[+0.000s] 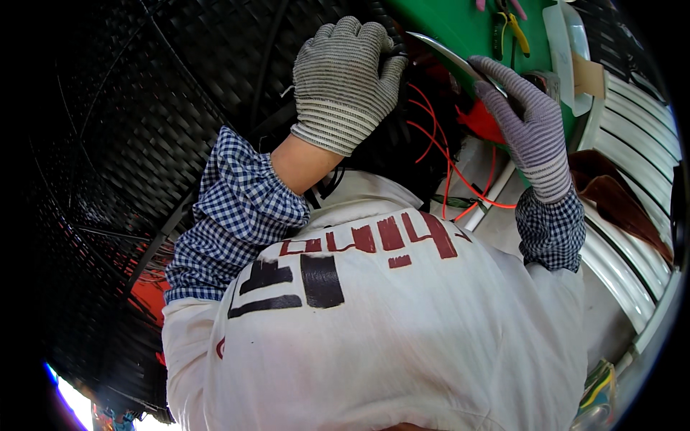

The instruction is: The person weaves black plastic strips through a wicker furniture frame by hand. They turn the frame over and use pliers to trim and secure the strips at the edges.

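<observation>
— What is seen furthest left?

— A black woven panel [144, 129] is spread across the left side, curving away under the fisheye. Its strands are crossed in a tight basket pattern, and a red patch [147, 294] is glimpsed low down beneath it.

— And the left hand?

— The left hand [345, 79] is covered by a grey knitted glove and is curled closed over the edge of the black woven panel, knuckles upward. What is pinched beneath the fingers is hidden, so it cannot be told whether a strand is actually gripped. A blue checked sleeve cover [237, 215] is worn on the forearm below it.

— What lies between the two hands?

— Thin orange-red strands [449, 169] are looped just right of the left grip, trailing down past a white tube [496, 197] toward the white apron [388, 330], which is marked in red and black.

— The right hand?

— The right hand [528, 122], gloved in grey-lilac stripes, is closed around a flat metal blade [445, 52] whose bright end is pointed up and left, toward the left hand. The blade is held over a green surface [467, 29].

— Beyond that grip?

— Yellow-handled pliers [514, 32] are laid on the green surface above the right hand, and curved white slats [643, 136] are stacked to its right, beside a brown piece [611, 190].
</observation>
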